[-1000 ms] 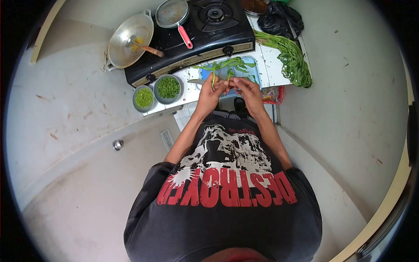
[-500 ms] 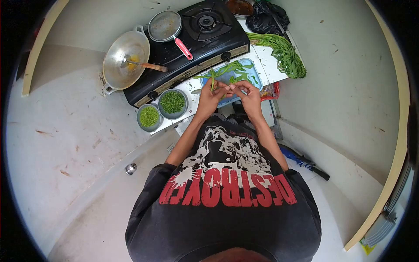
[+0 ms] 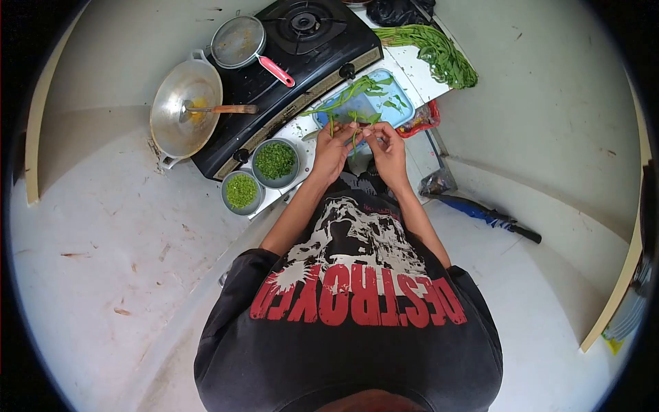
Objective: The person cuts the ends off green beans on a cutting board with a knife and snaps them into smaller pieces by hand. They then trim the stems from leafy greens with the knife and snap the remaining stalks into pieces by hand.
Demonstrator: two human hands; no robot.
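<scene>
Leafy green stems (image 3: 354, 118) rise from between my hands, over the near side of a blue tray (image 3: 409, 100). My left hand (image 3: 332, 152) is closed around part of the stems. With its thumb and fingertips, my right hand (image 3: 387, 150) pinches the same greens close to the left fingertips. More cut stems and leaves (image 3: 357, 90) lie across the tray. Beside my left hand a grey, blade-like tip (image 3: 310, 135) shows; the rest is hidden. Two bowls stand to the left, one of chopped dark greens (image 3: 275, 161), one of chopped light greens (image 3: 241, 191).
A black gas stove (image 3: 274, 103) carries a strainer with a red handle (image 3: 238, 42) and a wok (image 3: 171, 123) with a wooden-handled ladle (image 3: 233, 108). A bundle of leafy greens (image 3: 446, 60) lies at the back right. A red plastic packet (image 3: 424, 118) sits beside the tray.
The view has turned and shifted, so the stove and tray sit differently in it. Between my hands the greens now stand up more, with leaves above the fingers and a stem hanging below.
</scene>
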